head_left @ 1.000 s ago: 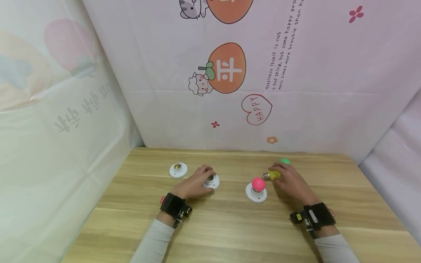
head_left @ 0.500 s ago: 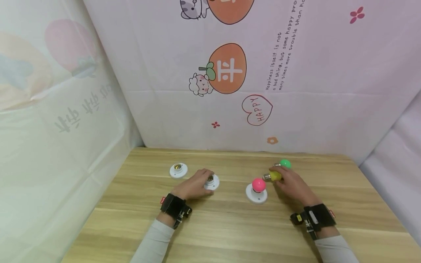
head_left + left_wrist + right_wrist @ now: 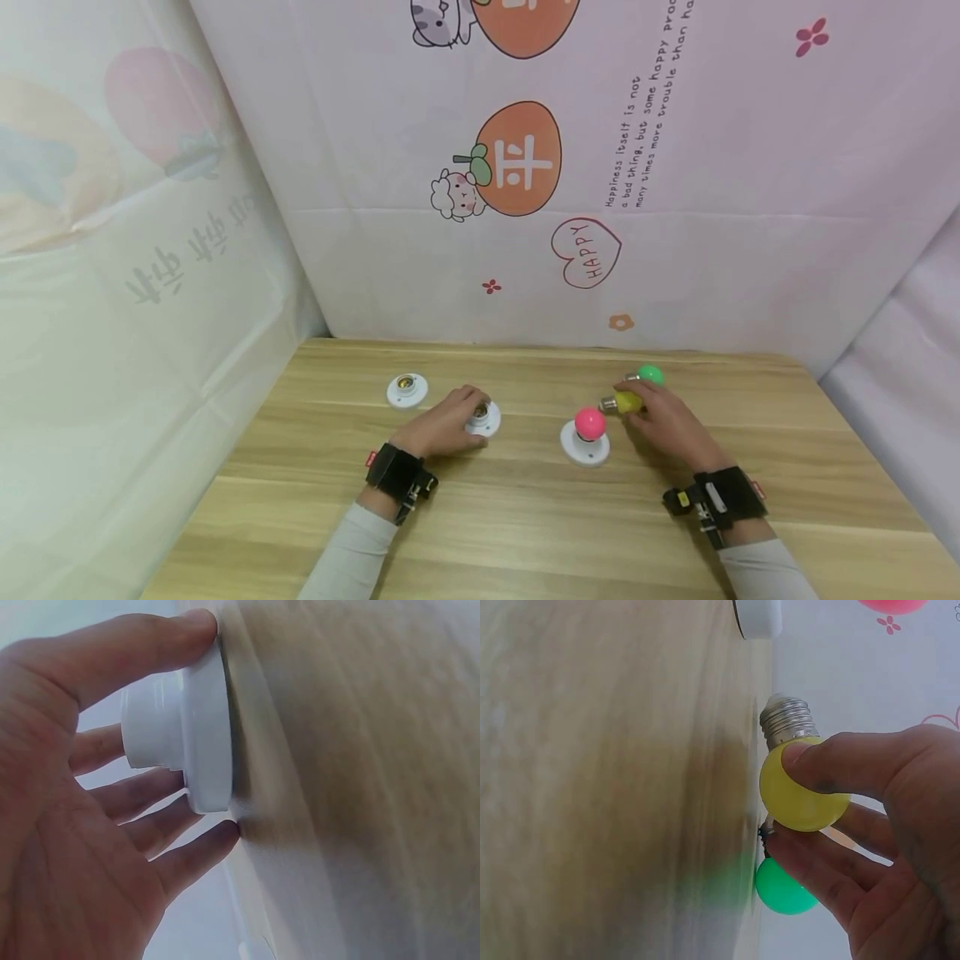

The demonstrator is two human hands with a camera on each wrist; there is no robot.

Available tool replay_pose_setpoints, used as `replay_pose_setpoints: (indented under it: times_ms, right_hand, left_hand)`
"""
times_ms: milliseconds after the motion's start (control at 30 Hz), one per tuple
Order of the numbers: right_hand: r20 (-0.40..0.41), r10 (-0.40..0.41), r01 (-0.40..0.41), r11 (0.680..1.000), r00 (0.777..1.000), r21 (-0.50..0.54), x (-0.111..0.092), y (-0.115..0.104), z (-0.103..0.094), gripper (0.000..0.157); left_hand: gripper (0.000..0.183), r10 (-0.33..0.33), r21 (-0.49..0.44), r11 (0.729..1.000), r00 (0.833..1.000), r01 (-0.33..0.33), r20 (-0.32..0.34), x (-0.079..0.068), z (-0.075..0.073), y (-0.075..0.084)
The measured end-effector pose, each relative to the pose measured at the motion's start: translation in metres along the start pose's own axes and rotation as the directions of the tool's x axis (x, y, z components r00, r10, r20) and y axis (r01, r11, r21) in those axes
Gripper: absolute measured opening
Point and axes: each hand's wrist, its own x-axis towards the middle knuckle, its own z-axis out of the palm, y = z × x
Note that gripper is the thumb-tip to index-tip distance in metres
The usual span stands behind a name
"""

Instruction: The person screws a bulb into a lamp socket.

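1. My right hand has its grip on the yellow bulb: thumb on the near side of the glass, fingers across the other. The bulb is toward the right of the table; I can't tell whether it touches the wood.
2. The relation I watch is the bulb's long axis. It lies close to level, with the metal screw end pointing leftward out of my grip, toward the left hand.
3. There, the middle socket sits between left thumb and fingers, thumb on its rim. Its hole faces up, so by my judgement the bulb's axis runs crosswise to it.
4. Between my two hands stands the pink bulb, upright in its own base, with the yellow screw end just beside it.
5. The right hand is nearer the pink and green bulbs; the green bulb lies just beyond the right fingers, contact unclear to me.
6. The far-left socket has no bulb, and my left hand is the closer one.
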Motion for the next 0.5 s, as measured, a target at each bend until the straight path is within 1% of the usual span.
replay_pose_setpoints:
  times_ms: [233, 367, 500]
  right_hand:
    - [-0.024, 0.002, -0.002, 1.000, 1.000, -0.007, -0.0007, -0.0010, -0.0038, 0.049]
    - [-0.043, -0.026, 0.026, 1.000, 0.999, -0.004, -0.0005, -0.0031, -0.0055, 0.049]
    - [-0.080, -0.081, 0.080, 0.997, 0.994, -0.007, 0.0001, -0.0057, -0.0065, 0.049]
  left_hand:
    - [0.067, 0.003, -0.017, 1.000, 1.000, -0.003, -0.010, 0.0005, -0.0015, 0.0007]
    - [0.071, -0.010, 0.006, 1.000, 1.000, 0.010, -0.016, 0.0007, -0.0017, 0.0005]
    - [0.076, -0.021, 0.005, 1.000, 0.999, 0.021, -0.030, 0.0003, -0.0015, 0.0015]
